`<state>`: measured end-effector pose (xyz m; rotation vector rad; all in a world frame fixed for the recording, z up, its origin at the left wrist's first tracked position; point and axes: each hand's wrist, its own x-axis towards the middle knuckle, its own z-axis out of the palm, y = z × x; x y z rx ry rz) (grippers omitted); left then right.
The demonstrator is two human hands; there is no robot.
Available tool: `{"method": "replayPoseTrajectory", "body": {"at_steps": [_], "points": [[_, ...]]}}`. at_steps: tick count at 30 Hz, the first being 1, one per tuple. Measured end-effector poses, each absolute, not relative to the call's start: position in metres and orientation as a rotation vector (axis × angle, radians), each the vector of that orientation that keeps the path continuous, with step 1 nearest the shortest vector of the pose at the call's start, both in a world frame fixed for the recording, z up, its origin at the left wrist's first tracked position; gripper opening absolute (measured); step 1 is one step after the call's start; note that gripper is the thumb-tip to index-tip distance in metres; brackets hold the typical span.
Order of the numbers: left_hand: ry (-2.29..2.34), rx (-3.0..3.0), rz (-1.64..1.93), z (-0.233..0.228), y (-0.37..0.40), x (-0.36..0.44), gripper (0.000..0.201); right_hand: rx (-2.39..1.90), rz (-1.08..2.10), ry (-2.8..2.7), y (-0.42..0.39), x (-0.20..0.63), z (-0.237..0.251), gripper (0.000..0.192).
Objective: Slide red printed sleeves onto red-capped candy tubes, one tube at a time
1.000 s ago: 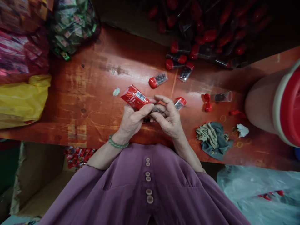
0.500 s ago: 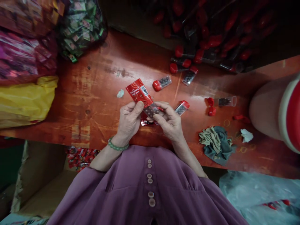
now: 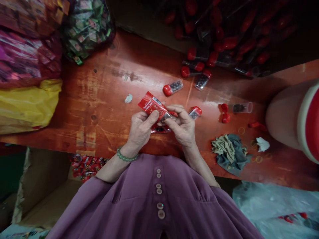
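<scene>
My left hand [image 3: 141,127] pinches a red printed packet [image 3: 151,104] that sticks out up and to the left. My right hand [image 3: 183,126] grips a small clear tube of dark beads [image 3: 165,116] whose end sits in the packet's mouth. Both hands meet over the red wooden table [image 3: 99,99], close to my purple shirt. Under the hands lies another red packet [image 3: 159,130]. A capped tube with a red lid [image 3: 195,112] lies just right of my right hand.
Several red-capped tubes [image 3: 199,66] lie at the back, one open tube [image 3: 240,107] with loose red caps to the right. A grey rag [image 3: 230,152], rubber bands, a red-lidded tub [image 3: 296,119], a yellow bag [image 3: 27,103] and bags of packets [image 3: 84,26] surround the spot.
The packet tipped from steep to flatter and the tube slid further into it. Both hands stayed in place over the table.
</scene>
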<state>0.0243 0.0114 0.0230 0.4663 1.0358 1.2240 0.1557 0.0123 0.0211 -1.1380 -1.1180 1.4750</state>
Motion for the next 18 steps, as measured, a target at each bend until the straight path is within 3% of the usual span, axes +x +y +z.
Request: {"method": "replayPoseTrajectory", "body": {"at_steps": [10, 18], "points": [[0.998, 0.506, 1.146, 0.024, -0.003, 0.026, 0.022, -1.132, 1.375, -1.149, 0.017, 0.155, 0.025, 0.037], [1.022, 0.611, 1.271, 0.054, 0.011, 0.012, 0.029, -1.137, 1.36, -1.39, 0.037, 0.153, 0.047, 0.036]]}}
